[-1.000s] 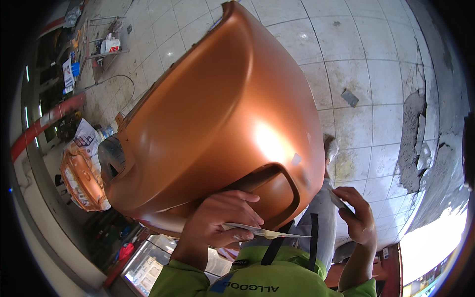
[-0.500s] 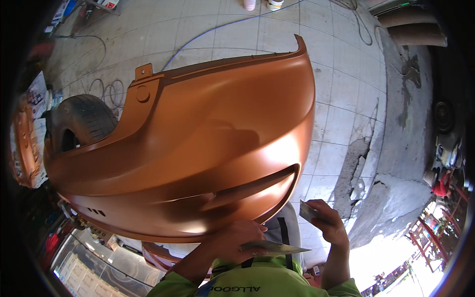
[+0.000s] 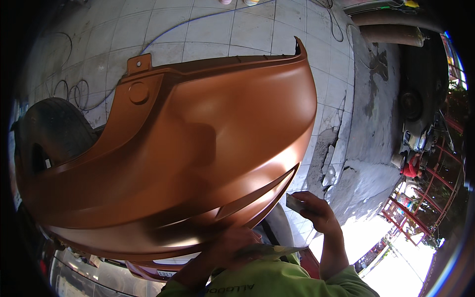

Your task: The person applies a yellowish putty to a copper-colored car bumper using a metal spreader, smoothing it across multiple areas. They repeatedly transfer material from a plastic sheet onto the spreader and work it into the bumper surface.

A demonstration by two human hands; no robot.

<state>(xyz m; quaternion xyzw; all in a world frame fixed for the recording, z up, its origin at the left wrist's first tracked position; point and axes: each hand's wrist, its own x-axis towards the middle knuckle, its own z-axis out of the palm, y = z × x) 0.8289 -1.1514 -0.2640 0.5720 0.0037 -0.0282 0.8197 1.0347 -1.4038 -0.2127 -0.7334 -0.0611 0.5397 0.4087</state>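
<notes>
A large copper-brown car bumper cover (image 3: pixel 237 114) fills the middle of the view, with a slatted recess near its right end. My left hand (image 3: pixel 232 245), somewhat blurred, is at the bumper's near edge, closed on a flat grey putty knife (image 3: pixel 278 250) whose blade extends to the right. I cannot tell whether this hand touches the bumper. To the right, beyond the bumper's edge, my right hand (image 3: pixel 319 213) is raised and closed on a small flat putty spreader (image 3: pixel 295 202).
A tyre (image 3: pixel 57 126) stands behind the bumper's left end. A blue hose (image 3: pixel 190 21) crosses the tiled floor (image 3: pixel 208 37). Broken tiles (image 3: pixel 329 168) lie to the right. Near the lower edge is part of a car (image 3: pixel 148 270); a person in red (image 3: pixel 411 166) is far right.
The view has shifted, so the tyre and floor sit further left. Both hands keep their tools; the right hand appears slightly further left and higher, the left remains by the bumper's near edge.
</notes>
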